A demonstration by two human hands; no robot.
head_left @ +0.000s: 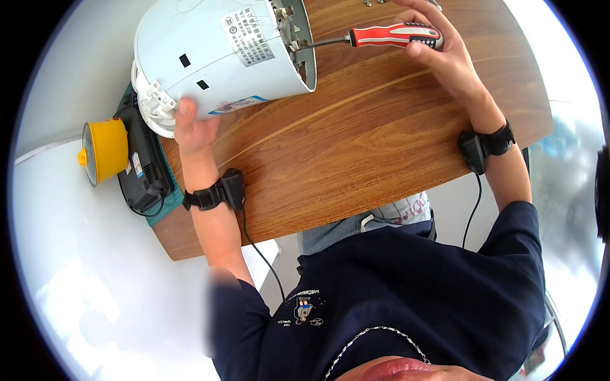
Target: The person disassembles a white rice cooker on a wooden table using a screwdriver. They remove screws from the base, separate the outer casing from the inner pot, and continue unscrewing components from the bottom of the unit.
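Gripping red-and-black screwdriver (394,35) with right hand (438,51), fingers clenched round handle, shaft tip set in open base of pale-blue appliance housing (216,57) lying on its side at far left of wooden table (368,133). Left hand (194,130) cupped against housing's near wall, steadying. Judgement: keep shaft in line with screw, press inward, brace housing against rolling. Yellow pot (105,151) beside black device (143,162) at left edge.

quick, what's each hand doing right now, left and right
Left hand: open, steadying the white appliance shell.
Right hand: closed around the red-handled screwdriver.
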